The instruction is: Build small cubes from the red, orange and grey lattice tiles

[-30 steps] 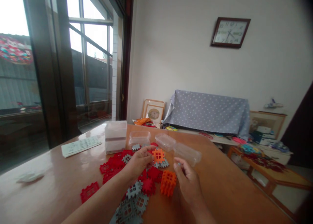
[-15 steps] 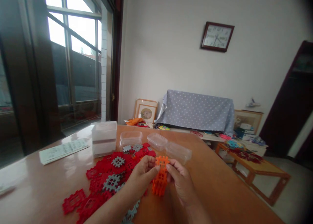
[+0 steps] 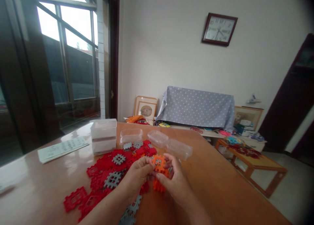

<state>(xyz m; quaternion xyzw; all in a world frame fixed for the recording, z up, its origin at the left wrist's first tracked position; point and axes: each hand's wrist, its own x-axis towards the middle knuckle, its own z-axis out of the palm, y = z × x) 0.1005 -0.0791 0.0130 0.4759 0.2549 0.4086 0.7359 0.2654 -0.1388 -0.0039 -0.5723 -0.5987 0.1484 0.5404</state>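
Both of my hands meet over the wooden table [image 3: 220,185] around an orange block assembly [image 3: 159,167] made of interlocking plastic squares. My left hand [image 3: 137,179] pinches its left side, and my right hand [image 3: 173,182] grips its right side and front, hiding most of it. To the left of my hands lie several loose red pieces [image 3: 103,172] and grey pieces [image 3: 113,179], some partly under my left forearm.
Behind the pieces stand three clear plastic tubs [image 3: 159,138], a stack of white containers [image 3: 103,135], and a printed paper sheet [image 3: 62,148]. A low table [image 3: 247,161] and a covered cabinet [image 3: 198,107] lie beyond the table's far edge. Window at left.
My left hand carried an orange piece to the orange block, and my right hand lifted the block. Both hands now close around the joined assembly; the view swung right.
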